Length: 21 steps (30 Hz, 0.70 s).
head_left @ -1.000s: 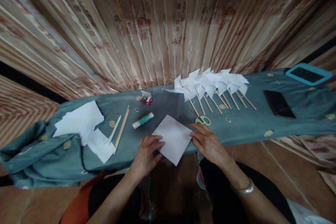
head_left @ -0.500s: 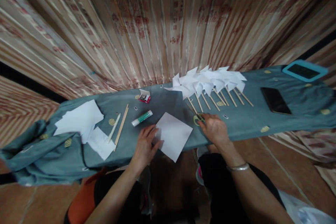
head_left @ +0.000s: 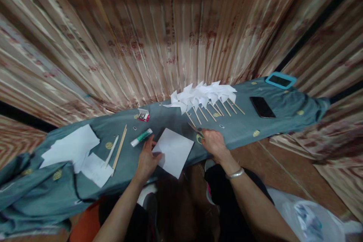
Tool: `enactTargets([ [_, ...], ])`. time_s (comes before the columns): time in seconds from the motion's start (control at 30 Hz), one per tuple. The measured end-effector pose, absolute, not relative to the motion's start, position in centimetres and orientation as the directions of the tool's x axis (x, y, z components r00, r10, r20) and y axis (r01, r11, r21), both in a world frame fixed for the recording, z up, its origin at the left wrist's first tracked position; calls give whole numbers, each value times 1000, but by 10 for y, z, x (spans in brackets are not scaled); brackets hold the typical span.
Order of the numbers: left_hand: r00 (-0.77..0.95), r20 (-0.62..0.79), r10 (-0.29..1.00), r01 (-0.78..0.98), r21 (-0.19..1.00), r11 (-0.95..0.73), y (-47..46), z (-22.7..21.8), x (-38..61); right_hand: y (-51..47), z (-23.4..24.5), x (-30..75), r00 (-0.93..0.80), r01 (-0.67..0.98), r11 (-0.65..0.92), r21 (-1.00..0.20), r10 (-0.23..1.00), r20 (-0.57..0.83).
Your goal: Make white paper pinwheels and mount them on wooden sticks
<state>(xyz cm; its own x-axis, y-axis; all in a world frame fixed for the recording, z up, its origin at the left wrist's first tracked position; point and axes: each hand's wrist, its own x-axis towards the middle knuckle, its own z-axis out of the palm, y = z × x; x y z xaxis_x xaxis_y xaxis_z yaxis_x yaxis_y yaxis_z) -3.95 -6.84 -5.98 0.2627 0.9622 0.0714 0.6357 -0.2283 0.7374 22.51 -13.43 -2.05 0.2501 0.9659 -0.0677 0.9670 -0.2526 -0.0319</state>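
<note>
A white square of paper (head_left: pixel 174 151) lies on the blue cloth-covered table (head_left: pixel 246 128), hanging a little over its near edge. My left hand (head_left: pixel 147 157) rests on the paper's left corner, fingers flat and spread, beside a green and white glue stick (head_left: pixel 141 137). My right hand (head_left: pixel 213 142) is curled over yellow-green handled scissors (head_left: pixel 198 136), just right of the paper. Behind it lies a row of several white paper pinwheels (head_left: pixel 202 94) on wooden sticks.
Loose white sheets (head_left: pixel 70 146) lie at the left with wooden sticks (head_left: pixel 119 147) and a white pen (head_left: pixel 111 150). A small red box (head_left: pixel 144 115) sits at the back. A black phone (head_left: pixel 262 107) and a blue-cased tablet (head_left: pixel 280 80) lie far right. A striped curtain hangs behind.
My right hand left the paper's right corner and moved up onto the scissors, closing on them. My left hand slid up along the paper's left edge. The view swung right and tilted.
</note>
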Motion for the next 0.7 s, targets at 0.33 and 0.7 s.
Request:
enactTargets([
  [0.33, 178, -232, 956, 170, 964, 203, -74, -43, -30, -157, -6, 224, 270, 950, -289, -117, 950, -157],
  [0.7, -32, -112, 993, -204, 974, 103, -73, -13, -25, -162, 3, 239, 164, 714, -284, -640, 956, -241],
])
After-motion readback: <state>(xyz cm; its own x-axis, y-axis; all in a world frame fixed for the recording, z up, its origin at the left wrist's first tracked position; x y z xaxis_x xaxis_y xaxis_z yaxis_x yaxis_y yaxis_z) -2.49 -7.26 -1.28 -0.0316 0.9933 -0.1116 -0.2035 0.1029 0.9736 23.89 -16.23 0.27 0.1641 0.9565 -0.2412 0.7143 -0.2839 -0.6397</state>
